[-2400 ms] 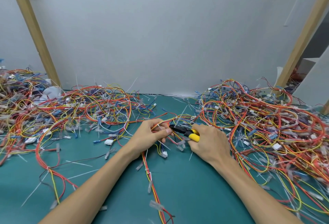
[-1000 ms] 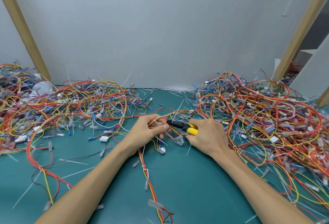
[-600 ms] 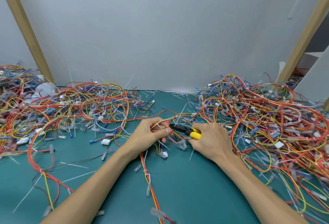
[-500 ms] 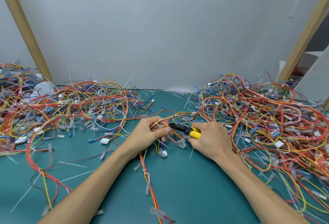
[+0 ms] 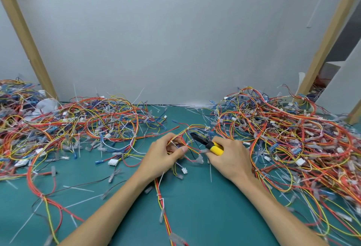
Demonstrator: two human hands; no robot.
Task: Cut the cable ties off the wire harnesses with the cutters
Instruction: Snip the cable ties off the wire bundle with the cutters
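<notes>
At the middle of the green mat, my left hand (image 5: 165,157) pinches a red, yellow and orange wire harness (image 5: 162,202) between thumb and fingers; its tail runs toward the near edge. My right hand (image 5: 230,158) grips the cutters (image 5: 207,143) by their yellow handles. The black jaws point left and up into the harness wires just right of my left fingers. Whether a cable tie lies between the jaws is too small to tell.
A large heap of wire harnesses (image 5: 293,138) covers the right side, another heap (image 5: 68,124) the left. Cut white cable ties (image 5: 78,189) lie scattered on the green mat (image 5: 205,210). A grey wall and two slanted wooden posts (image 5: 25,36) stand behind.
The cutters' jaws have lifted slightly away from my left thumb and now point further up into the wires. Both hands stay in the same place.
</notes>
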